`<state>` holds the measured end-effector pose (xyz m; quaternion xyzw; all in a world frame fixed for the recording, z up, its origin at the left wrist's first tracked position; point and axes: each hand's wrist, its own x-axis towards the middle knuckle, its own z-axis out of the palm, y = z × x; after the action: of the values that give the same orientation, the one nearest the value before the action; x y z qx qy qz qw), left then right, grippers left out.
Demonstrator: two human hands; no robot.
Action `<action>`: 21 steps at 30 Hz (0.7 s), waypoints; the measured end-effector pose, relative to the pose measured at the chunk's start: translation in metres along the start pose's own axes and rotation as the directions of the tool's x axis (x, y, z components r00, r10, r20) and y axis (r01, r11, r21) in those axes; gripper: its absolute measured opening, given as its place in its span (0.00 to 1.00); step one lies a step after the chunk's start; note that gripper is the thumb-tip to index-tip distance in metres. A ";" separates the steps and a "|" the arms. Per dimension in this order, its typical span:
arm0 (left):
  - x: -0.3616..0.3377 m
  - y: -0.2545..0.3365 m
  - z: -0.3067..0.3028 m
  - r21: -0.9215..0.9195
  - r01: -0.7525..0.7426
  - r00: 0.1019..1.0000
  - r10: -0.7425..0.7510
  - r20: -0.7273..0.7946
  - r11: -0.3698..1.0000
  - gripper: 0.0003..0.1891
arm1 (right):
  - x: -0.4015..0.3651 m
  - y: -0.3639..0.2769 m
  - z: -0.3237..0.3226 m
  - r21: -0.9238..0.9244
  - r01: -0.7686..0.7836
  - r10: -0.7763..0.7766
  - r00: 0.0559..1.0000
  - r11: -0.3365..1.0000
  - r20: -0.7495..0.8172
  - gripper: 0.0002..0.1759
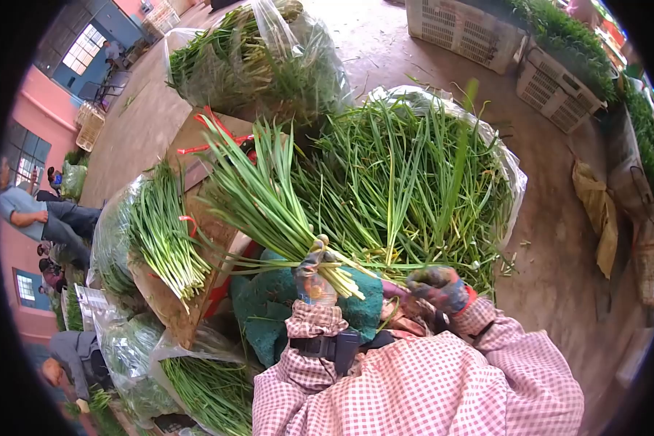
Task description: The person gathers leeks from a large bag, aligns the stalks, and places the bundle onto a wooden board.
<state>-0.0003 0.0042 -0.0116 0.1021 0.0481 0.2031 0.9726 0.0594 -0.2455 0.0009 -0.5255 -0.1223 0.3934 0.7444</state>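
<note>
My left hand point(315, 280), in a stained, patterned glove, is closed around a bunch of garlic chives point(269, 207). The green leaves fan up and to the left, and the pale stem ends stick out below my fingers to the right. My right hand point(443, 289), gloved too, is curled beside the big pile of loose chives point(407, 182) in a clear plastic bag. What its fingers hold, if anything, is hidden. Under my left hand lies a teal cloth point(265, 309) across my lap.
A tied bunch point(167, 240) rests on a wooden board point(178, 312) at left, where red ties point(214, 138) lie at the far end. Filled plastic bags point(269, 69) surround it. White crates point(461, 33) of greens stand at right. Other people point(51, 214) are at far left.
</note>
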 end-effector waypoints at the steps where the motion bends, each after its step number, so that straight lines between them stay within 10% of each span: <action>1: 0.001 0.001 -0.010 0.125 -0.099 0.995 0.100 -0.002 0.987 0.27 | -0.009 0.003 -0.018 -0.098 -0.068 0.066 0.998 0.993 -0.019 0.06; 2: 0.001 0.004 -0.005 0.197 -0.092 0.995 0.085 0.044 0.976 0.28 | -0.016 -0.011 -0.031 -0.500 -0.202 0.217 0.976 0.842 -0.028 0.05; 4: 0.003 0.008 0.014 0.110 0.009 0.999 -0.014 0.042 0.994 0.32 | -0.026 -0.025 -0.058 -0.991 -0.126 0.415 0.905 0.055 -0.092 0.11; 5: 0.002 0.000 0.029 0.196 -0.057 0.980 0.017 0.199 0.979 0.31 | -0.031 -0.025 -0.063 -0.989 -0.134 0.412 0.906 0.055 -0.100 0.11; 7: -0.005 -0.003 0.036 0.225 -0.018 0.999 0.007 0.053 0.974 0.31 | -0.033 -0.055 -0.041 -0.671 -0.338 0.224 0.941 0.660 -0.254 0.12; 8: -0.007 -0.004 0.036 0.227 -0.004 0.999 -0.008 0.051 0.974 0.31 | -0.024 -0.052 -0.032 -0.343 -0.198 0.123 0.966 0.918 -0.229 0.12; 12: -0.008 -0.008 0.056 0.281 0.052 0.998 -0.043 -0.037 0.958 0.24 | 0.027 -0.077 0.040 -0.262 0.127 -0.102 0.989 0.957 0.107 0.21; 21: -0.016 -0.001 0.032 0.303 0.069 0.997 -0.052 -0.062 0.951 0.23 | 0.045 -0.052 0.068 0.121 -0.253 0.220 0.947 0.960 0.233 0.14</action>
<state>-0.0104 -0.0093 0.0203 0.2439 0.1079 0.1660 0.9494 0.0729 -0.1741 0.0646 -0.4332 -0.1090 0.5432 0.7109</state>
